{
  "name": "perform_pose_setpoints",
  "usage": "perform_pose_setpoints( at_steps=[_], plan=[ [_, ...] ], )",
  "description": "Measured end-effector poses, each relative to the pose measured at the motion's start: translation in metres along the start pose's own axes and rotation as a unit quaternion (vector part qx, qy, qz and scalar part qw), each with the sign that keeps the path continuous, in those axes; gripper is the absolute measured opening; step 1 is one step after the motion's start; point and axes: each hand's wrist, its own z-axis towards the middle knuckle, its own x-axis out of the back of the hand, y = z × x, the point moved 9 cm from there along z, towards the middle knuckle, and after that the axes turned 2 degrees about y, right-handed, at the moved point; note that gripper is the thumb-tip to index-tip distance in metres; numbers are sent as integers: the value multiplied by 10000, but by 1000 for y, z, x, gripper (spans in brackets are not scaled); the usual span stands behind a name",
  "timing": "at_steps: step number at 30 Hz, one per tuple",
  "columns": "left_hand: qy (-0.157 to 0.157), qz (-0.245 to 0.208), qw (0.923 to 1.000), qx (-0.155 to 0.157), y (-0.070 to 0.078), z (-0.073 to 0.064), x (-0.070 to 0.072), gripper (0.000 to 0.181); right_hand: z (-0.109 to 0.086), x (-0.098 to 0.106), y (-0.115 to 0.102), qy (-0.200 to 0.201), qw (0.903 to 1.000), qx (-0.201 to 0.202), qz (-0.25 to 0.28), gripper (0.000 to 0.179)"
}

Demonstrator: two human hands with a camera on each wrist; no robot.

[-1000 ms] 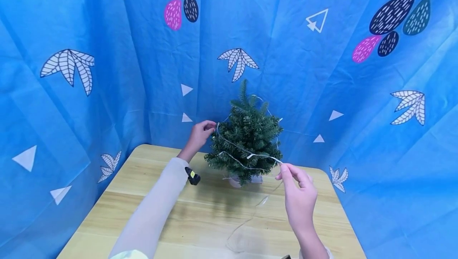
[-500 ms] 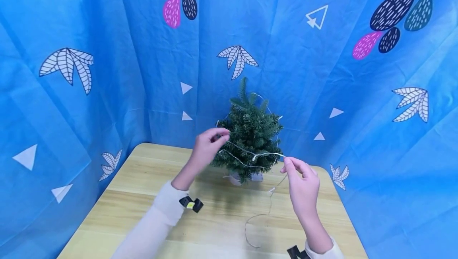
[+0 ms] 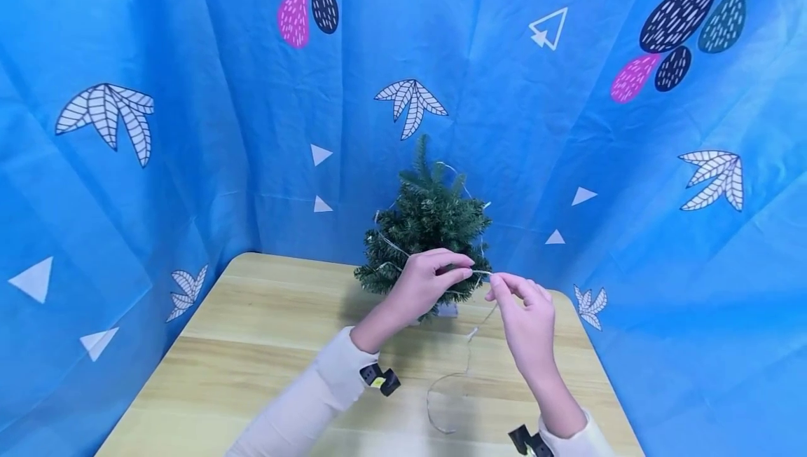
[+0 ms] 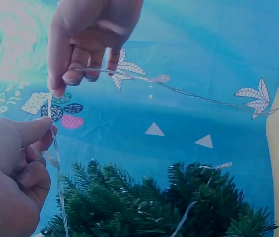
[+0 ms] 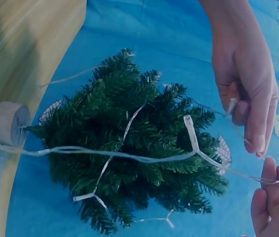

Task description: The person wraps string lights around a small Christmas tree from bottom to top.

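Observation:
A small green artificial Christmas tree stands on the table with a thin string of lights wound loosely round it. In front of its lower right side, my left hand pinches the clear wire. Close beside it, my right hand pinches the same wire between thumb and finger. From the right hand a loose end hangs down to the tabletop. The left wrist view has the left hand below the right hand, wire taut between them. Small clear bulbs show against the branches in the right wrist view.
The wooden table reaches from the person to a blue patterned curtain, which hangs behind it and on both sides. A pale round tree base rests on the tabletop. Black wrist devices sit at the white sleeves.
My left hand has moved right and toward me, from the tree's left side along the wire to near the right hand. The right hand stays nearly in place, still pinching the wire.

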Motion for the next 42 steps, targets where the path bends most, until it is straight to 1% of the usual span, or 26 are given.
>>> perform_pose_setpoints(
  at_steps=[6, 9, 11, 14, 17, 20, 23, 28, 31, 34, 36, 40, 42],
  plan=[
    [-94, 101, 9997, -181, -3, -1, -5, 15, 5, -2, -2, -369, 9993, 49, -49, 21],
    [-87, 100, 9996, -250, -4, -1, -7, 14, 9, -3, 0, -759, 9970, -23, -159, 23],
    [-25, 103, 9996, -273, -5, -1, -7, 13, 11, -2, 4, -1089, 9935, -114, -312, 25],
    [100, 126, 9996, -217, -7, -1, -6, 13, 12, 4, 11, -1568, 9860, -304, -479, 25],
    [229, 110, 9996, -123, -9, -1, -3, 13, 13, 17, 19, -1822, 9806, -452, -571, 25],
    [369, 91, 9993, -18, -12, -1, 1, 13, 14, 32, 25, -1922, 9773, -581, -679, 27],
    [485, 73, 9988, 95, -15, -1, 4, 11, 16, 47, 30, -1927, 9759, -602, -822, 27],
    [469, 16, 9986, 254, -19, 0, 4, 10, 21, 67, 39, -1869, 9766, -439, -973, 25],
    [418, -5, 9986, 337, -20, -1, 3, 11, 22, 74, 43, -1915, 9754, -447, -998, 25],
    [428, -5, 9983, 391, -20, -1, 3, 11, 21, 78, 47, -2039, 9715, -516, -1092, 26],
    [430, -12, 9983, 404, -20, -1, 3, 11, 21, 80, 48, -2132, 9683, -459, -1220, 25],
    [513, -9, 9979, 383, -19, 3, 4, 11, 24, 85, 49, -2229, 9621, -175, -1559, 21],
    [579, -3, 9976, 370, -19, 7, 4, 12, 26, 90, 53, -2213, 9607, -220, -1663, 22]
  ],
)
